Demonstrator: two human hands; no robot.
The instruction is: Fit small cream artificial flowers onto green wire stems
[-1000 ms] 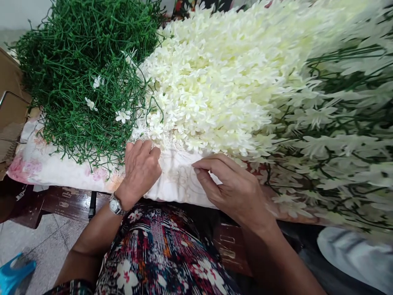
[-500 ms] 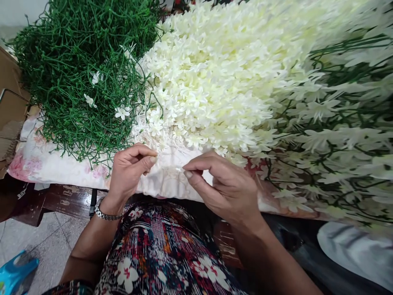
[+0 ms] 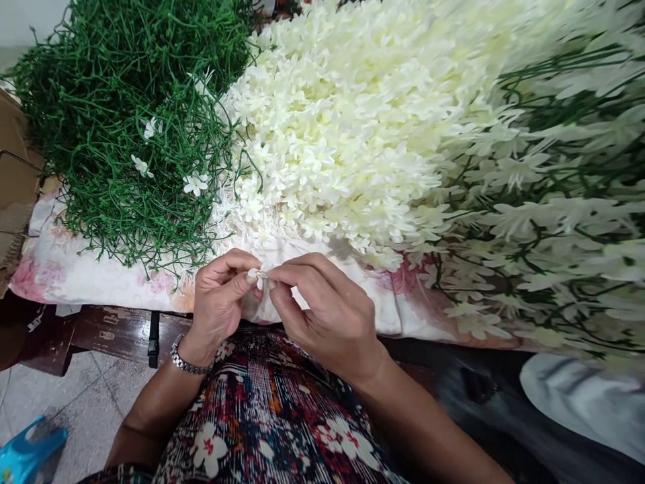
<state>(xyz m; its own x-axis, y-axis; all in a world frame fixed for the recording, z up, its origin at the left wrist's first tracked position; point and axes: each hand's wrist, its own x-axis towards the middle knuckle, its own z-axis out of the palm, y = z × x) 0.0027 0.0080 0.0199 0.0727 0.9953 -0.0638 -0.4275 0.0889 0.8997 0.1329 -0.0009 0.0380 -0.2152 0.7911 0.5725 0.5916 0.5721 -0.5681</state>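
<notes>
In front of my lap, my left hand (image 3: 222, 296) is closed, thumb and forefinger pinching a small white artificial flower (image 3: 259, 275). My right hand (image 3: 322, 309) meets it from the right, with the thumb and forefinger pinched at the flower's edge. Any thin part between those fingertips is too small to make out. Beyond the hands spreads a large heap of loose white artificial blossoms (image 3: 342, 134). White stringy stamens (image 3: 226, 208) lie along its left edge. To the left rises a pile of green plastic stems (image 3: 136, 101), with a few blossoms on it.
Finished-looking sprays of white flowers on green stems (image 3: 544, 222) fill the right side. A floral cloth (image 3: 115, 275) covers the padded work surface. At far left stands a cardboard box (image 3: 17, 175). A blue plastic object (image 3: 33, 450) is on the tiled floor (image 3: 91, 390).
My right hand has moved left, bringing its fingertips against those of my left hand. A white flower now shows between them. The view has shifted slightly.
</notes>
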